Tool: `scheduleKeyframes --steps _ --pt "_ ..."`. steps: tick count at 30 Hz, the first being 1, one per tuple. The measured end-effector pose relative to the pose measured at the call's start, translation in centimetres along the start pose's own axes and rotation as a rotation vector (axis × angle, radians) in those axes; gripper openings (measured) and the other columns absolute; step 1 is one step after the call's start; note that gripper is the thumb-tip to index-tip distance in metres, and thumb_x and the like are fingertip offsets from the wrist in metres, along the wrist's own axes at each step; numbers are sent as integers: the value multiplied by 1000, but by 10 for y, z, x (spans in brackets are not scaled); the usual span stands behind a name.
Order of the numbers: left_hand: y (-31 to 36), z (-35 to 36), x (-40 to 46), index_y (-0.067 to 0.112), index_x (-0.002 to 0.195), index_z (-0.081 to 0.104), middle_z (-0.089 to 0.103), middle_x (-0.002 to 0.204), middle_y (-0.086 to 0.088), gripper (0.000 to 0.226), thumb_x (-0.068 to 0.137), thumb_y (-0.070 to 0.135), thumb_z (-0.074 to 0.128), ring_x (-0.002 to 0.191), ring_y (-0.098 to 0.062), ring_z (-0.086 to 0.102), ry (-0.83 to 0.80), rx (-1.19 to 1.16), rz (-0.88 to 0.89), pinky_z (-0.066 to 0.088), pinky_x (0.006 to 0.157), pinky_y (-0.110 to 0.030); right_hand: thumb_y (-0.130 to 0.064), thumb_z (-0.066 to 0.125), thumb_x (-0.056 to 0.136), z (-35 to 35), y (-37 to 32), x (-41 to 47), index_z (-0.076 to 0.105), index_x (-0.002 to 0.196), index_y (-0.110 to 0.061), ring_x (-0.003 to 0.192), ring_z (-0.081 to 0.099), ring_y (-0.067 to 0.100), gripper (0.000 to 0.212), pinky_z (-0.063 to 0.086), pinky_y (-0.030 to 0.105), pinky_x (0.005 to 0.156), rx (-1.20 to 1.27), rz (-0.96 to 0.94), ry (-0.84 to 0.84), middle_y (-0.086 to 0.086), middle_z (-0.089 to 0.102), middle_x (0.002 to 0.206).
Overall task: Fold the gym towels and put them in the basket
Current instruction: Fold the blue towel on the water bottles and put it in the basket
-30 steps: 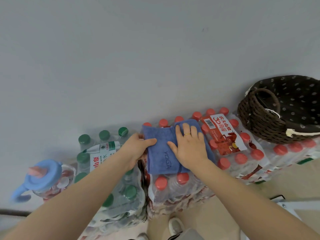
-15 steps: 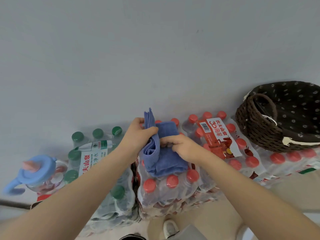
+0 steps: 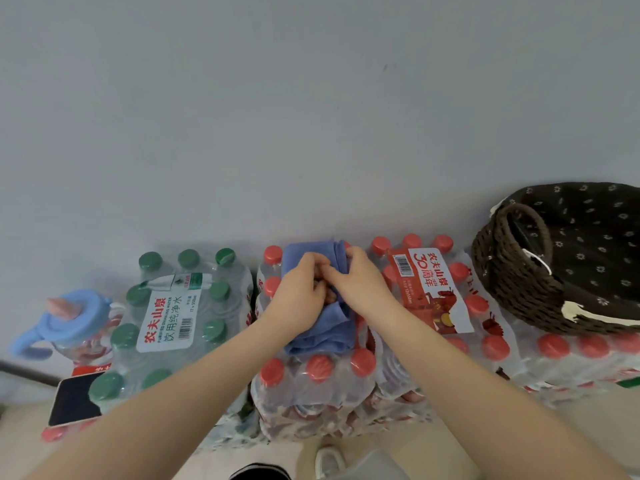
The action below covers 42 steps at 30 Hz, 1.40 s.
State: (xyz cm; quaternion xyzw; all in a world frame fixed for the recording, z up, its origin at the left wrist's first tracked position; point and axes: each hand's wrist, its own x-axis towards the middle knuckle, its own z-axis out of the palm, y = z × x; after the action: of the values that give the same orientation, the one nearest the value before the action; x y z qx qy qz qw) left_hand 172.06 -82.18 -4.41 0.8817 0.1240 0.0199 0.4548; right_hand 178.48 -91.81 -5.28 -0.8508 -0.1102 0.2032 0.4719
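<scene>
A blue gym towel (image 3: 325,327), folded into a narrow bundle, lies on top of a pack of red-capped water bottles (image 3: 311,379). My left hand (image 3: 299,292) and my right hand (image 3: 360,282) meet over its middle, fingers curled into the cloth and gripping it. Far and near ends of the towel stick out beyond my hands. A dark woven basket (image 3: 512,271) with a flower-print lining and a loop handle stands to the right on another bottle pack, well apart from both hands.
A pack of green-capped bottles (image 3: 173,306) stands to the left, with a blue-lidded cup (image 3: 69,317) and a dark phone (image 3: 74,400) beyond it. A red-labelled bottle pack (image 3: 429,289) lies between towel and basket. A grey wall rises right behind everything.
The towel lay flat under my right palm, then my left hand lifted its left edge over. Now it is a narrower bundle and both hands grip it together.
</scene>
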Motion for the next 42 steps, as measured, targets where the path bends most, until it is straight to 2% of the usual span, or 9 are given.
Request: scheduleKeyframes --steps 6,11,17,21,24,27,32,38,42 --pt "-17 5 -10 9 130 45 44 138 -4 61 79 37 64 127 -17 41 61 334 170 28 100 -17 -10 66 81 -7 23 -7 27 136 -11 99 58 21 68 42 19 69 -11 -92 2 11 58 119" --pt "-14 7 -14 19 147 17 6 157 3 114 52 83 22 145 -17 -3 -172 561 61 2 117 -39 -14 73 77 -13 28 -4 23 139 -11 115 51 23 80 44 29 92 77 22 -14 11 48 131" --pt "-11 -1 -7 13 147 -10 -18 155 -3 124 62 74 58 143 -23 -17 -352 667 22 -3 116 -42 5 40 83 -23 27 -38 59 92 -6 101 51 16 24 41 27 90 -178 -586 27 -2 48 104" --pt "-19 -22 -12 18 148 4 -7 149 19 97 78 38 68 139 -1 -8 -438 104 -36 6 118 -32 -30 31 88 -28 31 -55 62 105 -7 91 58 21 42 44 31 80 -472 -678 -248 3 61 105" --pt "-22 -37 -20 15 139 34 29 148 7 58 85 0 51 136 -5 27 -201 -435 -103 25 109 -20 -38 31 87 -22 29 -61 52 125 -10 86 62 26 52 47 35 79 -809 -718 -191 7 61 110" --pt "-26 -43 -29 23 117 54 56 123 6 29 97 9 38 113 3 50 -95 -405 -42 40 97 -14 -32 34 81 -5 26 -65 60 117 -9 67 65 21 51 53 36 80 -988 -736 -35 7 65 91" --pt "-36 -40 -40 21 115 57 53 122 11 35 100 27 26 116 -1 46 -205 -263 -1 32 97 -12 -43 77 54 25 26 -71 70 102 -12 67 67 22 57 48 45 93 -1223 -710 176 7 69 81" --pt "-36 -38 -41 21 128 51 44 135 11 39 100 31 27 127 -1 36 -242 -169 31 23 107 -18 -23 75 60 33 18 -72 66 79 -14 80 64 23 23 31 39 100 -1120 -625 332 2 66 71" --pt "-23 -48 -37 14 131 45 45 120 15 43 90 21 56 110 5 39 -255 53 282 26 85 7 -27 58 79 4 13 -73 58 95 -10 104 52 22 24 24 31 98 -686 -424 273 2 61 98"
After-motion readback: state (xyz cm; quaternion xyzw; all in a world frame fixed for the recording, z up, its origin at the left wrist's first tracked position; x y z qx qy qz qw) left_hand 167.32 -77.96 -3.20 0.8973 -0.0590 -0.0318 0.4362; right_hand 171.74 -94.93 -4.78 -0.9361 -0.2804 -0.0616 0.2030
